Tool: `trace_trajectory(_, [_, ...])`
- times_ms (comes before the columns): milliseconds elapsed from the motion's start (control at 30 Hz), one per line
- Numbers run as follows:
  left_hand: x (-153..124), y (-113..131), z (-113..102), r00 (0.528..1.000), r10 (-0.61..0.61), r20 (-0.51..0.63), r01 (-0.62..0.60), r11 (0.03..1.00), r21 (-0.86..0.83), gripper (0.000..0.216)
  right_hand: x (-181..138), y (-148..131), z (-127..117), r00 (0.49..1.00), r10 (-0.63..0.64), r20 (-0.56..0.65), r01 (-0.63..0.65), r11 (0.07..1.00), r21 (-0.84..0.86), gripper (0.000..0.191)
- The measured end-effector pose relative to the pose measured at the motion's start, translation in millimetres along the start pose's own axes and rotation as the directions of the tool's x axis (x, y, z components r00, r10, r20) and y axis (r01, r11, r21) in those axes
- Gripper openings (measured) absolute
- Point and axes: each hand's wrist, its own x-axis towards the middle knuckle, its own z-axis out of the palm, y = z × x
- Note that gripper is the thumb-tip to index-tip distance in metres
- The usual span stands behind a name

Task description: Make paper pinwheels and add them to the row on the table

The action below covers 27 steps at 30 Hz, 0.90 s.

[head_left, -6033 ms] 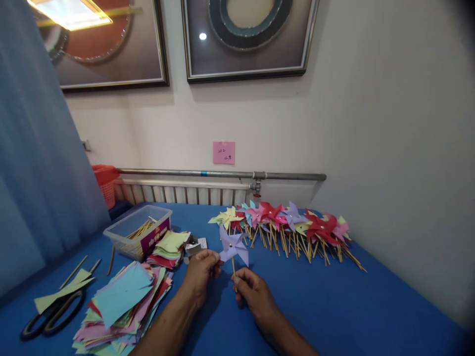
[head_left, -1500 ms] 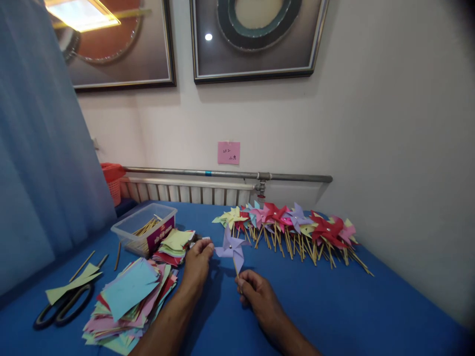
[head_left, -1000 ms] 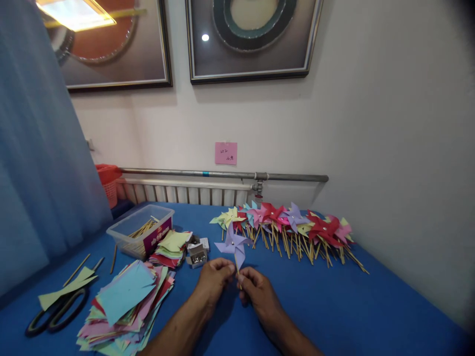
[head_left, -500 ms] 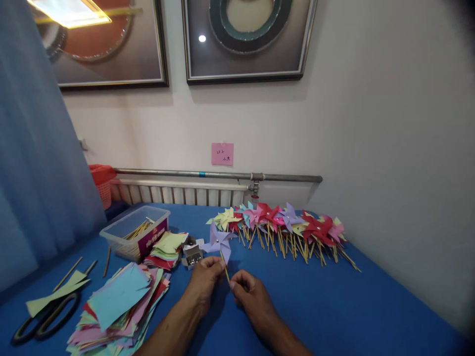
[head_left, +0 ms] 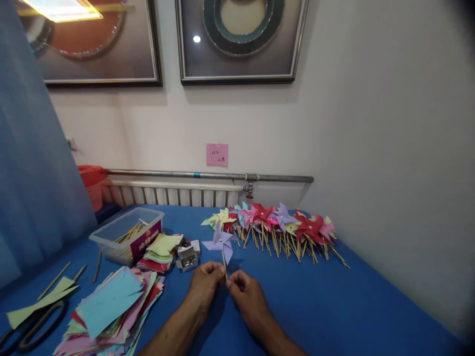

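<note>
Two bare hands on one thing: a four-petalled lilac paper pinwheel (head_left: 220, 241) with a shiny metal centre, held up over the surface (head_left: 319, 316) on its thin wooden stick (head_left: 224, 259). Left hand (head_left: 205, 289) appears to pinch the stick just below the petals; right hand (head_left: 248, 299) nips its lower end, fingers curled. Risks, as I judge: uneven pressure from the two grips might bend the stick or work the pin loose; a slip upward by the left fingers could crease the lowest petal. A careless left wrist might tip the small open grey cardboard box of shiny metal bits (head_left: 188, 260) nearby. Surface blue: a row of multicoloured paper pinwheels (head_left: 262, 213) beyond the hands; at left, a clear plastic tub with purple label (head_left: 147, 239), a pile of cut coloured paper (head_left: 111, 301), black-handled scissors (head_left: 37, 324) partly under pale-green paper (head_left: 48, 300). Room: blue curtain (head_left: 29, 148) left, pale wall (head_left: 363, 148), pink paper note (head_left: 217, 154) above a grey metal pipe (head_left: 163, 174).
</note>
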Motion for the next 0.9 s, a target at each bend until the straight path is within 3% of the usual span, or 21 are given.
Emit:
trace_trajectory(133, [-1.2,-6.0,2.1,0.993,0.12,-0.018,-0.107,0.932,0.346,0.022,4.2,4.2,-4.3,0.994,0.017,-0.11,-0.027,0.996,-0.088,0.018])
trace_trajectory(200, [-1.9,-8.3,1.6,0.977,0.215,0.011,-0.185,0.812,0.553,0.019,8.8,6.0,-5.4,0.989,0.017,-0.147,-0.037,0.99,-0.133,0.021])
trace_trajectory(300, [-3.3,-8.5,0.4,0.968,0.245,0.049,-0.2,0.644,0.738,0.018,24.2,3.0,-10.5,0.982,-0.009,-0.189,-0.044,0.961,-0.271,0.023])
trace_trajectory(533, [-7.0,-6.3,4.1,0.969,0.229,0.096,-0.194,0.454,0.869,0.015,96.0,-25.6,-31.3,0.945,-0.055,-0.323,-0.113,0.87,-0.48,0.024])
trace_trajectory(667, [-6.4,-7.5,4.2,0.972,0.213,0.101,-0.184,0.423,0.887,0.015,121.8,-30.5,-10.5,0.929,-0.066,-0.363,-0.156,0.822,-0.547,0.025])
trace_trajectory(800, [-4.4,-8.3,3.3,0.974,0.202,0.1,-0.18,0.432,0.884,0.015,129.7,-23.0,13.5,0.927,-0.042,-0.372,-0.203,0.779,-0.593,0.026])
trace_trajectory(900, [-3.5,-8.3,3.8,0.974,0.201,0.109,-0.19,0.445,0.875,0.016,132.0,-16.3,18.6,0.935,-0.022,-0.355,-0.22,0.749,-0.625,0.026])
